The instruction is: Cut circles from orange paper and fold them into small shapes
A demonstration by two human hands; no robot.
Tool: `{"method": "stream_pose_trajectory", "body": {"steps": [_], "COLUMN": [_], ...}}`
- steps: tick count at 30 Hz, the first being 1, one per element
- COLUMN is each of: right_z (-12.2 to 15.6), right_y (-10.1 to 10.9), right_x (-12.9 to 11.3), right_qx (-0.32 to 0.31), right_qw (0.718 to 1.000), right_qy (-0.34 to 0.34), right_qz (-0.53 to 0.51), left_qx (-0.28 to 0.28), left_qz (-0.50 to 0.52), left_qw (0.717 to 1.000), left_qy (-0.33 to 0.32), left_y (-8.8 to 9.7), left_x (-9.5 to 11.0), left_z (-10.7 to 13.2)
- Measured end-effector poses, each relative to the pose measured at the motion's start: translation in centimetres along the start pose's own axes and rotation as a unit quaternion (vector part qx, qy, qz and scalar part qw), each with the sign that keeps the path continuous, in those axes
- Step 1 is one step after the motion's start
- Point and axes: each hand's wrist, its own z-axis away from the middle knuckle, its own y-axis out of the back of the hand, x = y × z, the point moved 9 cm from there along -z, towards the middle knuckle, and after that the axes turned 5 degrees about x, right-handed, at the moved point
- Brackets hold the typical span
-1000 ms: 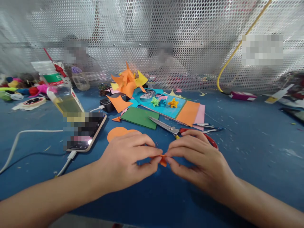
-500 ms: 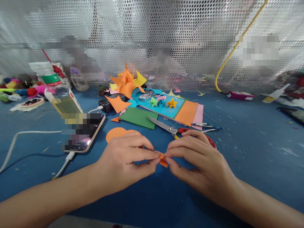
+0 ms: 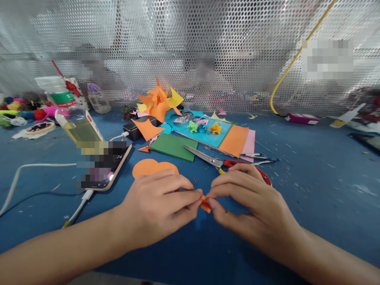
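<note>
My left hand [image 3: 157, 208] and my right hand [image 3: 252, 206] meet fingertip to fingertip just above the blue table [image 3: 311, 186]. Between them they pinch a small folded orange paper piece [image 3: 205, 203], most of it hidden by the fingers. An orange paper circle [image 3: 148, 167] lies flat just beyond my left hand. Red-handled scissors [image 3: 219, 161] lie shut behind my right hand, blades pointing left.
A phone [image 3: 103, 164] on a white cable lies at the left. Further back lie green [image 3: 173, 145], orange and pink sheets, a teal card with small paper stars [image 3: 204, 127] and an orange-yellow paper flower [image 3: 158, 101]. A perforated metal screen [image 3: 190, 51] closes the far edge.
Both hands have stayed together on the orange piece, with only small finger shifts. The view has moved slightly.
</note>
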Motion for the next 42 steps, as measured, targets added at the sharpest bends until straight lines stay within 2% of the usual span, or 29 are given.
{"method": "stream_pose_trajectory", "body": {"steps": [9, 15, 20, 25, 31, 38, 42], "right_z": [-0.1, -0.1, 0.0, -0.2, 0.2, 0.8, 0.9], "right_y": [-0.2, -0.2, -0.8, -0.3, -0.8, -1.2, -1.2], "right_x": [0.6, 0.6, 0.2, 0.3, 0.2, -0.4, -0.2], "right_qx": [-0.012, -0.028, -0.053, -0.043, -0.095, -0.108, -0.103], "right_qw": [1.000, 0.999, 0.996, 0.997, 0.995, 0.993, 0.994], "right_qy": [-0.008, -0.008, -0.024, -0.017, 0.036, 0.053, 0.047], "right_qz": [0.002, -0.030, -0.069, -0.056, -0.024, -0.012, -0.007], "left_qx": [-0.048, -0.061, -0.039, -0.010, -0.105, -0.091, -0.102], "left_qz": [0.101, 0.084, 0.044, 0.040, 0.083, 0.099, 0.124], "left_qw": [0.993, 0.992, 0.997, 0.999, 0.990, 0.990, 0.986], "left_qy": [0.043, 0.066, 0.054, 0.018, 0.041, 0.040, 0.051], "left_y": [-0.9, -1.0, -0.8, 0.1, -1.3, -1.4, -1.6], "left_x": [-0.9, -1.5, -1.2, -0.7, -1.1, -1.2, -1.2], "left_z": [-0.3, -0.3, -0.2, -0.7, -0.2, 0.0, -0.1]}}
